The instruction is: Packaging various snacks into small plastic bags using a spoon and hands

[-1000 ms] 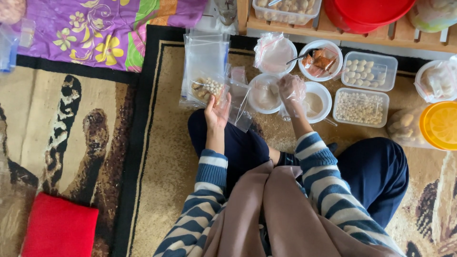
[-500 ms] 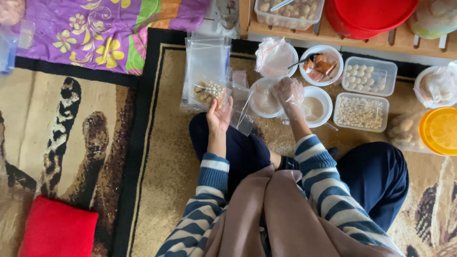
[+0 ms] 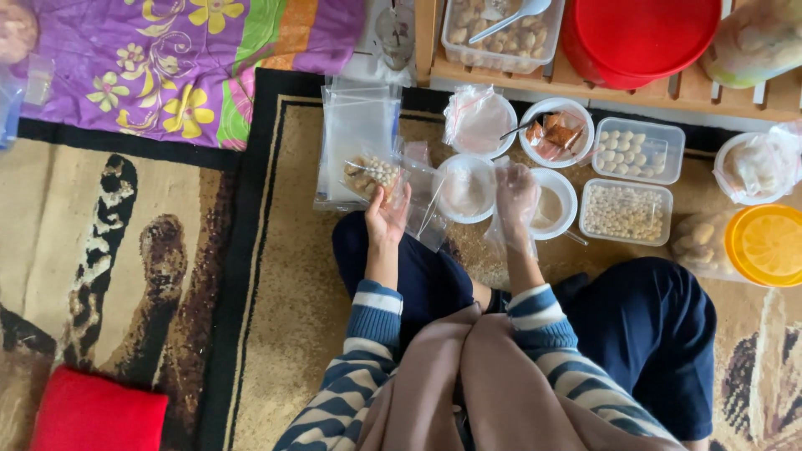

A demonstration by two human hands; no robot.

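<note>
Red lid [image 3: 647, 33], spooned container [image 3: 501, 33]: cut by top edge. Red cushion [image 3: 92, 413]: cut at bottom. Right hand [image 3: 516, 194]: blurred under plastic glove; grip unclear.

Place: home floor, used for food packing.
Floor: patterned carpet [image 3: 276, 276] underfoot.
12 o'clock: food tubs [image 3: 625, 211], low wooden rack [image 3: 668, 83].
10 o'clock: floral bedsheet [image 3: 184, 58].

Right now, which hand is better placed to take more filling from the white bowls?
Probably the right. The right hand, covered in a clear plastic glove, hovers between the two white bowls, while the left hand holds the small clear bag of round pieces, further from them.
</note>
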